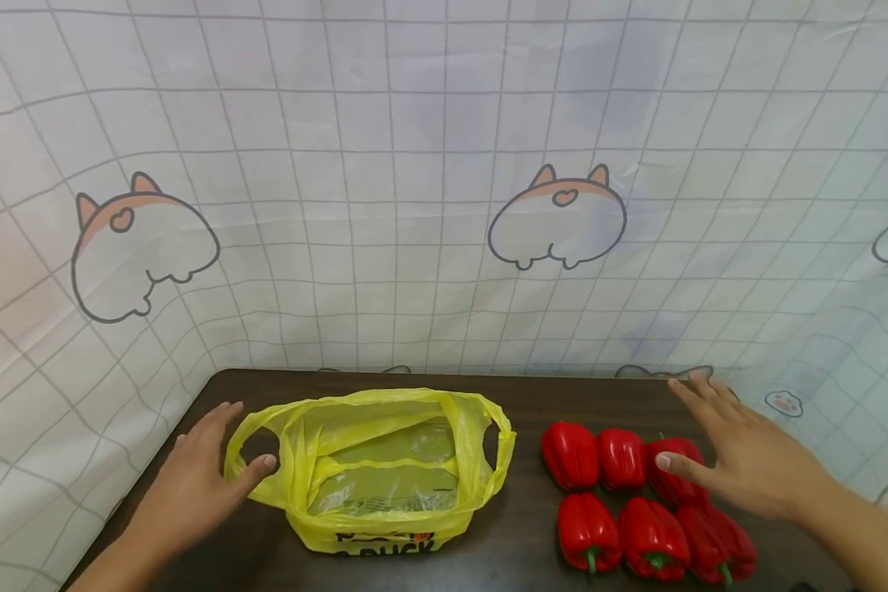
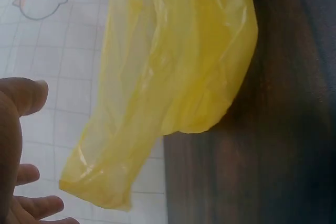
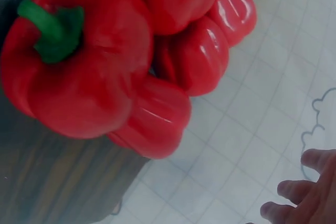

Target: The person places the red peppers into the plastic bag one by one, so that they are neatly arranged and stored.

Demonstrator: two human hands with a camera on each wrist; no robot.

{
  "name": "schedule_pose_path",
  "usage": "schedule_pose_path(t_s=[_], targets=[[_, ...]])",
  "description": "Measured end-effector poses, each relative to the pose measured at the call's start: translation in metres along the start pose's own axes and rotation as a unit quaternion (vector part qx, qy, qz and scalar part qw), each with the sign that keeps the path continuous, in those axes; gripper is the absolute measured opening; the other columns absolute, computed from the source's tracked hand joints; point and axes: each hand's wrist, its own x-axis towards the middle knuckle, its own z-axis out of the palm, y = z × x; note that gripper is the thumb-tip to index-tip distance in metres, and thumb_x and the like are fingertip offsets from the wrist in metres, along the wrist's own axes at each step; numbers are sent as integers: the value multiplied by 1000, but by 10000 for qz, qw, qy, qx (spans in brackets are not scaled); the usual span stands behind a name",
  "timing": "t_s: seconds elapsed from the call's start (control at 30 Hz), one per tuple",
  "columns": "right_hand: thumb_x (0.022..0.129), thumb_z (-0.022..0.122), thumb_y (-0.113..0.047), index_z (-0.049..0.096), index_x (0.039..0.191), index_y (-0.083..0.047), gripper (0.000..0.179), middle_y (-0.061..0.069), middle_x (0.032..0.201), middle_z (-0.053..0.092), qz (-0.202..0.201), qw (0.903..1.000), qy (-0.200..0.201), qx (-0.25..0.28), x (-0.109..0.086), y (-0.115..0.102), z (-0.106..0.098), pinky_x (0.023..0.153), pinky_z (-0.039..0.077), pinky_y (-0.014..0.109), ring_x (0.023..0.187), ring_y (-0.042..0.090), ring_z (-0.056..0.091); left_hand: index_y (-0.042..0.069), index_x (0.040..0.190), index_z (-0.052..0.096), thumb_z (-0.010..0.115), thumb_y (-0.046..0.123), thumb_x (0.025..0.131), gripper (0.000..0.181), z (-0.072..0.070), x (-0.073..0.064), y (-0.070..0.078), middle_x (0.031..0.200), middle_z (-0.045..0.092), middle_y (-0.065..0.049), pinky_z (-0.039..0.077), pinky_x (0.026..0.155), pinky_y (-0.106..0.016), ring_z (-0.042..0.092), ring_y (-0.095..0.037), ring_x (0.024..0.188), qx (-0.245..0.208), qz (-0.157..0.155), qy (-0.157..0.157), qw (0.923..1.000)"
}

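Note:
A yellow plastic bag (image 1: 385, 526) stands on the table with its mouth spread wide and a handle loop on each side. At its left handle, my left hand (image 1: 205, 473) hovers with spread fingers, holding nothing; the left wrist view shows a gap between that hand and the bag (image 2: 173, 66). Several red bell peppers (image 1: 653, 538) with green stems lie in two rows to the right of the bag. My right hand (image 1: 747, 452) is held over the right end of these rows, fingers extended, with nothing in it. Close in the right wrist view is one large pepper (image 3: 100, 72).
The dark wooden table (image 1: 533, 395) has its back edge against a white gridded cloth (image 1: 414, 312) printed with cartoon animal rears. The same cloth rises at the left and right sides.

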Motion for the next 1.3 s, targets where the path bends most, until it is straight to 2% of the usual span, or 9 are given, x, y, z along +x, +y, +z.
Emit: schedule_pose_path(t_s=[0.07,0.3,0.5,0.6,0.83,0.97,1.17,1.3], targets=[[94,64,-64,18,164,-10,100,29,163,24,-8,10000,14,41,-2,1,2,103,29,73,146,54,22,-6,155,30,73,52,93,95,1,-3,-3,154,32,-37,17,107,-76,32,-58,137,-108,-84,-37,9999],[93,67,-62,22,163,-9,99,28,161,29,-25,9999,154,3,-10,4,9,97,34,74,147,52,24,-8,157,21,66,63,93,106,7,-13,-10,153,29,-39,33,97,-74,32,-61,135,-179,-487,-289,9982],[92,71,-58,24,162,-8,98,28,161,28,50,9999,155,57,-16,7,14,91,39,75,146,51,26,-11,157,15,67,62,93,110,12,-19,-17,150,29,-42,33,98,-74,32,-61,135,-330,-746,-325,9961],[92,70,-58,23,163,-9,98,28,162,27,111,9998,108,122,-20,8,16,87,42,74,145,51,27,-13,156,12,67,63,93,114,14,-21,-20,150,29,-43,33,98,-74,31,-63,134,-395,-910,-448,9941],[94,68,-57,22,163,-8,96,28,163,24,212,9994,40,259,-28,13,20,86,42,75,146,52,26,-16,154,9,61,71,91,120,21,-22,-21,150,27,-45,34,100,-72,32,-62,134,-484,-1525,-855,9834],[93,71,-55,23,163,-10,96,25,164,23,196,9992,151,320,-34,15,23,84,43,73,147,49,25,-14,155,8,58,73,92,118,23,-25,-22,150,28,-44,34,101,-71,33,-62,135,-574,-1767,-994,9776],[93,74,-50,23,163,-12,95,23,165,24,210,9985,226,447,-41,19,26,82,44,73,142,52,33,-10,155,14,56,73,93,112,30,-31,-21,150,33,-41,35,99,-72,36,-60,135,-839,-1879,-958,9739],[93,73,-50,23,163,-10,95,27,162,26,315,9980,24,549,-45,22,31,75,47,72,131,58,42,-10,155,16,55,75,92,113,37,-35,-20,148,39,-38,42,97,-67,44,-56,132,-1160,-2098,-961,9661]])
